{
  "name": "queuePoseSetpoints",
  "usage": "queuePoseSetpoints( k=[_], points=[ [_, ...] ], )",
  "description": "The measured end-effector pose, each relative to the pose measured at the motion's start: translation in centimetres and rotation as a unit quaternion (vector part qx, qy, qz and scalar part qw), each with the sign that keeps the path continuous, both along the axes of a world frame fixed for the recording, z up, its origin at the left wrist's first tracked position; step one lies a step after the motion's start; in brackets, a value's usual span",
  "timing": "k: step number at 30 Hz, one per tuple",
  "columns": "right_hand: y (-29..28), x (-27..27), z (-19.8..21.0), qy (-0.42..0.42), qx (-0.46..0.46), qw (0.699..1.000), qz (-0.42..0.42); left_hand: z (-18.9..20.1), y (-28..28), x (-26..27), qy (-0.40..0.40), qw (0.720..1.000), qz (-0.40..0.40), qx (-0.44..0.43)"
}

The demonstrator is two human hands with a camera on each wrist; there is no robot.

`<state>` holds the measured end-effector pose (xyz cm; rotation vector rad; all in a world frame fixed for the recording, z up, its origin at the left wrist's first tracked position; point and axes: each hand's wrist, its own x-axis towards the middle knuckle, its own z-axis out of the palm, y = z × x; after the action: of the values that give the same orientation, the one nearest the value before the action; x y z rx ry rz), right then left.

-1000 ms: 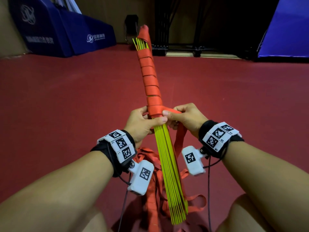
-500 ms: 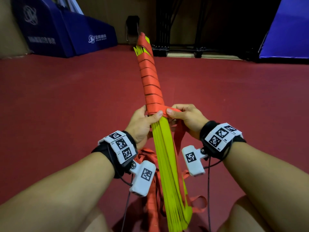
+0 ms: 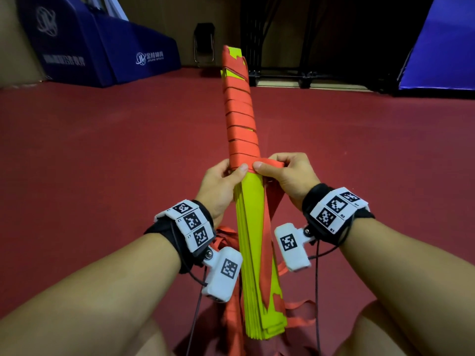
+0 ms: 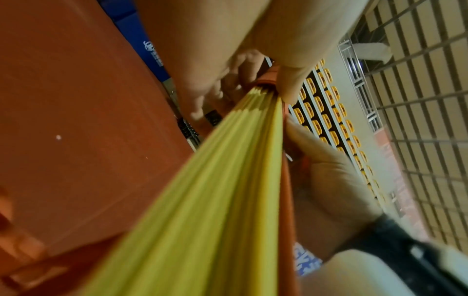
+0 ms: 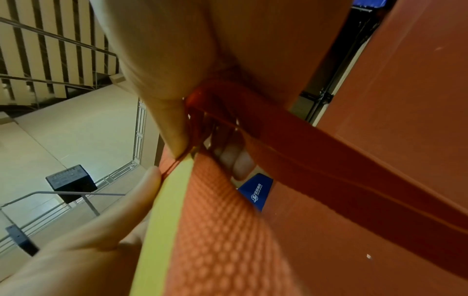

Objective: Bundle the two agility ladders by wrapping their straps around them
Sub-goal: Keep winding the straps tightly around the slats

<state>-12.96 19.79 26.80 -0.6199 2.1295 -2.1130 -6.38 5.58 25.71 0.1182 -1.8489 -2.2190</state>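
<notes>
Near end of yellow ladder bundle (image 3: pixel 253 253) sits between the forearms; long axis runs away, tilted upward. Left hand (image 3: pixel 218 186) grasps bundle; right hand (image 3: pixel 290 176) pinches orange strap (image 3: pixel 270 163). Far half is strap-wrapped.

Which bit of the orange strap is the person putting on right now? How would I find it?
Start at the long yellow bundle of rungs held up over the red floor, its far half wound in the orange strap. Follow the turns down to the two hands. It is the lowest turn, the one stretched sideways from the left hand to the right hand, not flat yet like the others.
</notes>
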Motion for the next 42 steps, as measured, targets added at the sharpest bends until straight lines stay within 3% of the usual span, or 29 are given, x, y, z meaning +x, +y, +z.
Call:
queuePoseSetpoints(
  k=[4,11,20,32,37,42],
  points=[
    [0.1,-0.1,-0.2,-0.016,0.012,1.0,0.011,-0.7,-0.3,0.0,-0.036,0.998,0.003,-0.056],
    [0.4,0.2,0.4,-0.117,-0.077,0.985,0.1,-0.3,-0.7,-0.5,-0.033,0.997,0.052,-0.053],
    [1.1,0.4,0.8,-0.092,-0.055,0.972,0.207,0.8,-0.5,0.4,-0.027,0.999,0.022,-0.038],
    [0.3,0.1,1.0,-0.104,-0.152,0.96,0.212,0.9,-0.5,0.7,-0.047,0.998,0.036,-0.006],
    [0.6,0.2,1.5,-0.12,-0.201,0.939,0.25,0.9,-0.5,0.7,-0.045,0.999,0.029,-0.009],
    [0.1,0.3,1.7,-0.171,-0.268,0.925,0.207,0.9,-0.2,0.5,-0.034,0.999,0.022,-0.012]
  ],
)
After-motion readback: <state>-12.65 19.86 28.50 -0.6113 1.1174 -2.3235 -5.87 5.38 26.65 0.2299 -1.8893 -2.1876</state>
